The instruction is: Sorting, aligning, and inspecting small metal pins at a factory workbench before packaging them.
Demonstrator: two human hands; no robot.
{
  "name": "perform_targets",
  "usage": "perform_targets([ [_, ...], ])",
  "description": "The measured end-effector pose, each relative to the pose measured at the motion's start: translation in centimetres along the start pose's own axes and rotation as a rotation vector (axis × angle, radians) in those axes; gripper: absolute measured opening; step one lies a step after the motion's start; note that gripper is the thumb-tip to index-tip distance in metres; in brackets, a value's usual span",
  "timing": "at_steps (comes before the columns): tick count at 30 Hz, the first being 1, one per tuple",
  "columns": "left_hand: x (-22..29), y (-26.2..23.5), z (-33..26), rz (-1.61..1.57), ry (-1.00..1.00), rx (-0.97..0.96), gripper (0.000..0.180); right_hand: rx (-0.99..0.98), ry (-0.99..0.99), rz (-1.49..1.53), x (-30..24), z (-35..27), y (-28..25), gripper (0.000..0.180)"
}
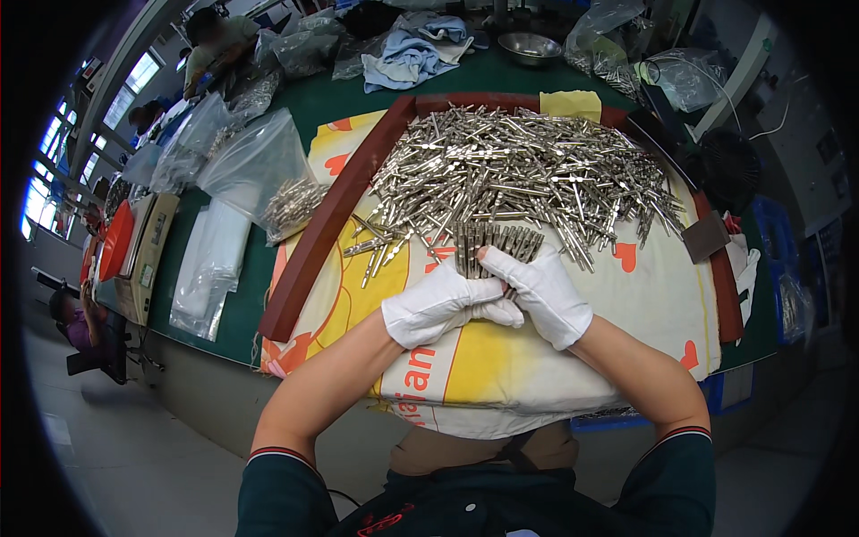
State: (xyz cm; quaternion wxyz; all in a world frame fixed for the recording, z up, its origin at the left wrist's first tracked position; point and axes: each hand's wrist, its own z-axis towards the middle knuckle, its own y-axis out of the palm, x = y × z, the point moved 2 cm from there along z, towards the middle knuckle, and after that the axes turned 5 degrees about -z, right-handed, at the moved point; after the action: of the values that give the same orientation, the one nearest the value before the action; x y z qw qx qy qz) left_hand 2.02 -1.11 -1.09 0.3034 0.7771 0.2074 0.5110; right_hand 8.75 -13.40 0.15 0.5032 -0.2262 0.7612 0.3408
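Note:
Both my hands wear white gloves and meet over the cloth, just on the near side of a big heap of thin metal rods point(519, 161). A row of metal rods point(495, 240), lined up side by side, is held between them. My left hand point(443, 304) closes round the row from the left and below. From the right, my right hand point(548, 291) grips the same row, its thumb lying across the rods. A bare fingertip shows at the right glove's thumb. The lower ends of the rods are hidden by the gloves.
A dark red wooden frame point(333, 224) borders the patterned cloth point(528, 358) on the green table. Left of it lie clear plastic bags point(259, 174) and a scale point(146, 268). A metal bowl point(530, 48) and blue cloths point(407, 58) are at the back. Other people sit at left.

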Motion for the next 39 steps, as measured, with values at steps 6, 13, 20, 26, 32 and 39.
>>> perform_targets([
  [6,-0.3,-0.1,0.1,0.152,-0.023,0.055,0.024,0.024,0.069,-0.035,-0.3,0.0,0.7,0.013],
  [13,0.3,0.4,0.1,0.076,0.001,0.016,0.018,0.046,0.07,0.048,0.2,0.4,0.1,0.011],
  [20,0.1,0.0,0.1,0.064,-0.004,-0.008,0.018,0.05,0.054,0.012,0.5,0.4,0.0,0.013],
  [26,0.0,0.0,-0.1,0.059,0.005,-0.015,0.019,0.048,0.058,-0.007,0.4,0.1,0.0,0.012],
  [32,0.2,0.2,-0.1,0.155,-0.075,-0.025,0.016,0.018,0.07,-0.139,-0.7,-0.5,-0.3,0.02],
  [39,0.7,1.2,-1.4,0.192,-0.253,-0.202,0.017,-0.182,-0.027,-0.079,-0.5,-1.2,0.4,0.021],
])
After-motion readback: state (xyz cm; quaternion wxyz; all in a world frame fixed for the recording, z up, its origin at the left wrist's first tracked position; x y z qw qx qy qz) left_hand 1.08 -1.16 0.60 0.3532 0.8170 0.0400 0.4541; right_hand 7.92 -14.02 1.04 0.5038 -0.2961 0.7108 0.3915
